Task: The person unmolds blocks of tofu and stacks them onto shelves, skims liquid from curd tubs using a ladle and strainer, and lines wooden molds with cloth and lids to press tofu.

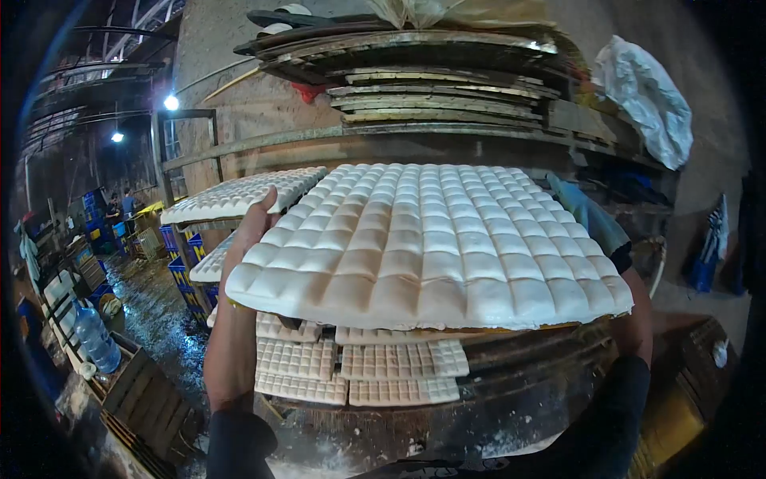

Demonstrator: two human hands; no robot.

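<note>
One scored white slab (431,247) lies on a board (527,327), reaching its near edge. Left hand (255,217): part-closed at the board's left edge, gripping it, thumb raised. Right hand (586,211): at the right edge, covered in blue-grey; finger closure cannot be determined.

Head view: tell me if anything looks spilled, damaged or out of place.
The floor at the left glistens as if wet, so something may have spilled there. White specks and smears mark the dark surface below the raised slab, perhaps residue. The scored white slab itself shows no clear break.
</note>
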